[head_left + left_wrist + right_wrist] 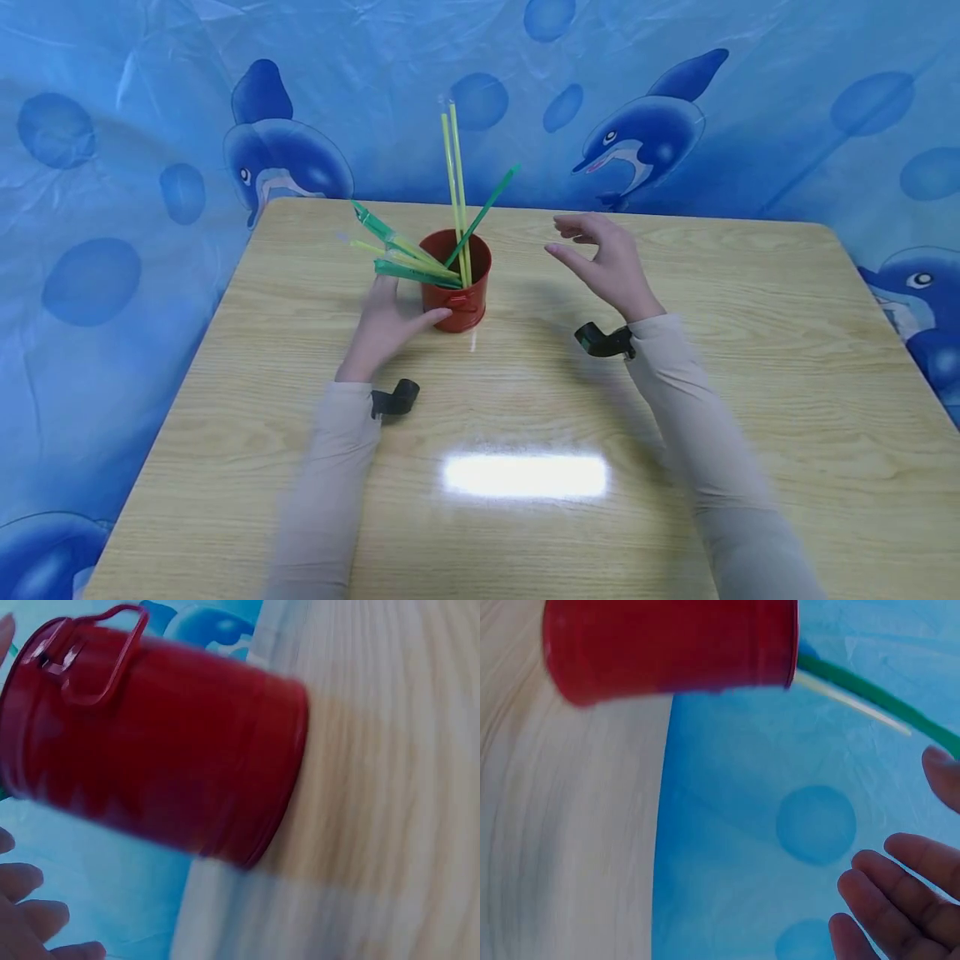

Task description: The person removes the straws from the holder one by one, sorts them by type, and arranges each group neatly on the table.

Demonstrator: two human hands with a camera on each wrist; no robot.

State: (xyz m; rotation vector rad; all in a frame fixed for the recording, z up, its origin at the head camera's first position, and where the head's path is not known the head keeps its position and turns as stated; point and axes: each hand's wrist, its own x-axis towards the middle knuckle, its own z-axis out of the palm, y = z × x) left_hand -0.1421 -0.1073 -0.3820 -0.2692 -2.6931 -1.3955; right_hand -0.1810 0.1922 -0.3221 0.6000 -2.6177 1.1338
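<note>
A red metal bucket [455, 287] stands on the wooden table [675, 400] and holds several green and yellow straws [456, 187]. Some stand upright, and some lean out to the left over the rim. My left hand [405, 304] lies at the bucket's left side. Its thumb reaches the front of the bucket's base, and the fingers [30, 915] are spread a little off the bucket [157, 757]. My right hand [577, 242] hovers to the right of the bucket with relaxed fingers [900, 892] and holds nothing. In the right wrist view the bucket [667, 645] and a green straw [870, 694] show.
A blue sheet with dolphins [652, 133] hangs behind and around the table. Black wrist cameras [603, 340] sit on both sleeves. A bright glare patch [525, 475] lies on the near tabletop. The table's rounded corners and edges are in view on all sides.
</note>
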